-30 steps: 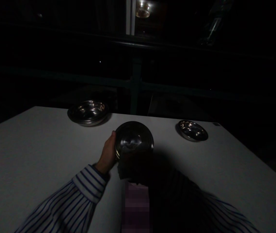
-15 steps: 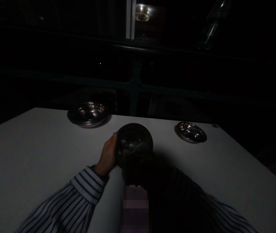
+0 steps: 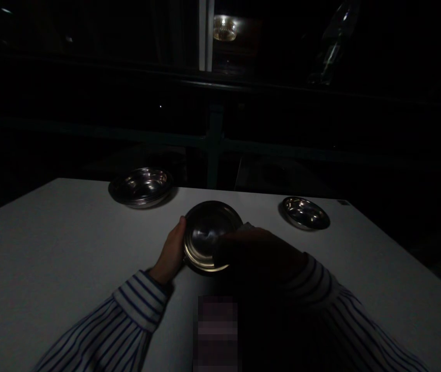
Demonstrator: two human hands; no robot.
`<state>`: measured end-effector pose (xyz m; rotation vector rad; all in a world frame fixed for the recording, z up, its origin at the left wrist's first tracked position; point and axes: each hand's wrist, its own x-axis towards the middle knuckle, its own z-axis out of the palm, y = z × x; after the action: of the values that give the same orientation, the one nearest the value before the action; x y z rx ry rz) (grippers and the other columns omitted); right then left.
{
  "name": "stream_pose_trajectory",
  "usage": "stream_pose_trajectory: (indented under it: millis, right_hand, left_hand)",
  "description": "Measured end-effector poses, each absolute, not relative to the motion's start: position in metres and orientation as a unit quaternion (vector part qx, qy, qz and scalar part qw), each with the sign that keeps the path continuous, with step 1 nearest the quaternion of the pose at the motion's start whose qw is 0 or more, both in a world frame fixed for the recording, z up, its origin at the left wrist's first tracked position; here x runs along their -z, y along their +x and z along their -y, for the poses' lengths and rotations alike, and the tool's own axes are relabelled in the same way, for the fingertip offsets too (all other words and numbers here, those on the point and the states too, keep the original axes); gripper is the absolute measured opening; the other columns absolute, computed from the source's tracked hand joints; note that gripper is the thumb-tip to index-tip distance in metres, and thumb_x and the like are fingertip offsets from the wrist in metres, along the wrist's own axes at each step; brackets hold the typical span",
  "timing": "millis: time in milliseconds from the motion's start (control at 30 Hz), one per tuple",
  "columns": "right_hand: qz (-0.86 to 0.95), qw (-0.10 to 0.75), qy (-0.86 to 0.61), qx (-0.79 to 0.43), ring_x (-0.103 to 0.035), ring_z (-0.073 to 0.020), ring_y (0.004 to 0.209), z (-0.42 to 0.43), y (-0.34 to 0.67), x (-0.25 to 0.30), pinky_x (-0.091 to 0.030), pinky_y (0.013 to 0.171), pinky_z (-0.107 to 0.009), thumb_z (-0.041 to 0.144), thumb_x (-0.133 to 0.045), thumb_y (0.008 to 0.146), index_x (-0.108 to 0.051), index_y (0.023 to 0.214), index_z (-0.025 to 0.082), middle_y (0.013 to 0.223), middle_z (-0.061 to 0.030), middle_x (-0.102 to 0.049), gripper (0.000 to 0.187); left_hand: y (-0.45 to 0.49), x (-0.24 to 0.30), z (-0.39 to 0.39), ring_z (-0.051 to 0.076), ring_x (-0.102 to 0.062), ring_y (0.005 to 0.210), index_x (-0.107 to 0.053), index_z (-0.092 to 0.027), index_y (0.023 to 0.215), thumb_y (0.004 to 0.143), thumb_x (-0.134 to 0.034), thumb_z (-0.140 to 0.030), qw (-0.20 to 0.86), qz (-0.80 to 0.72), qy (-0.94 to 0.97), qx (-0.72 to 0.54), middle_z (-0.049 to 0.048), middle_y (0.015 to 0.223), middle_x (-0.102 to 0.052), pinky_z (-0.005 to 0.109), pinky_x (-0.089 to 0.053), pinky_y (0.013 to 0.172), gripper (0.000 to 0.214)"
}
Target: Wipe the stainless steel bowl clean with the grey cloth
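Note:
A round steel bowl (image 3: 201, 235) is held above or on the white table, its hollow side facing me. My left hand (image 3: 170, 253) grips its left rim, thumb along the edge and fingers hidden behind. My right hand (image 3: 259, 248) lies in deep shadow over the bowl's right side. A small grey cloth-like piece (image 3: 247, 226) pokes out above its fingers, which are closed but hard to see. Whether the bowl's underside rests on the table cannot be made out.
Stacked steel bowls (image 3: 141, 188) stand at the table's back left. One shallow steel bowl (image 3: 305, 213) sits at the back right. The white table (image 3: 69, 248) ends just behind them. Beyond, in the dark, a clear bottle (image 3: 331, 51) is visible.
My right hand has moved up and rightward across the bowl, uncovering its lower part. My left hand keeps its grip on the rim. The view has tipped slightly.

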<state>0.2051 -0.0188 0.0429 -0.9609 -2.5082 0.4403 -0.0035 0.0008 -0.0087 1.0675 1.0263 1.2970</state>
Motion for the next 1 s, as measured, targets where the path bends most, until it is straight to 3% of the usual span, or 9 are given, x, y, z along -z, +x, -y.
stream_pose_trajectory:
  millis: [200,367,600,800,1000]
  right_hand:
    - [0.758,0.363,-0.433,-0.326,-0.062,-0.0150,0.092,0.021,0.202,-0.074,-0.048,0.079,-0.026,0.026,-0.049,0.084,-0.060,0.106,0.016,0.102,-0.0037,-0.067,0.026]
    - [0.700,0.428,-0.451,-0.352,-0.063,-0.0151,0.086,0.016,0.199,-0.070,-0.049,0.075,-0.026,0.025,-0.049,0.081,-0.061,0.101,0.015,0.097,-0.0039,-0.068,0.025]
    - [0.735,0.427,-0.470,-0.237,-0.059,-0.0166,0.099,0.015,0.201,-0.068,-0.045,0.086,-0.030,0.026,-0.046,0.085,-0.061,0.104,0.018,0.105,-0.0045,-0.066,0.026]
    - [0.755,0.417,-0.463,-0.204,-0.059,-0.0159,0.100,0.015,0.200,-0.064,-0.045,0.087,-0.030,0.025,-0.043,0.085,-0.060,0.107,0.021,0.106,-0.0032,-0.065,0.028]
    - [0.779,0.399,-0.451,-0.176,-0.060,-0.0128,0.097,0.016,0.201,-0.064,-0.046,0.084,-0.025,0.022,-0.043,0.085,-0.060,0.106,0.023,0.104,0.0005,-0.066,0.027]
  left_hand:
    - [0.000,0.007,0.002,0.026,-0.057,0.105,-0.061,-0.012,0.111,0.076,-0.046,-0.059,0.549,-0.439,0.467,-0.536,0.0105,0.107,-0.067,0.039,-0.037,0.096,0.061]
    - [0.000,0.008,0.003,0.028,-0.054,0.109,-0.063,-0.010,0.108,0.075,-0.050,-0.054,0.541,-0.446,0.453,-0.550,0.0107,0.107,-0.067,0.040,-0.037,0.097,0.056]
    - [-0.002,0.014,0.002,0.025,-0.058,0.102,-0.062,-0.012,0.106,0.079,-0.047,-0.045,0.532,-0.465,0.461,-0.538,0.0095,0.106,-0.067,0.041,-0.039,0.095,0.046]
    - [0.001,-0.002,0.011,0.021,-0.050,0.114,-0.055,-0.011,0.115,0.083,-0.039,-0.044,0.450,-0.480,0.543,-0.521,0.0098,0.122,-0.058,0.033,-0.034,0.100,0.049]
    - [0.001,-0.004,0.012,0.020,-0.052,0.110,-0.056,-0.013,0.112,0.083,-0.039,-0.044,0.423,-0.483,0.554,-0.531,0.0083,0.118,-0.061,0.032,-0.035,0.098,0.045]
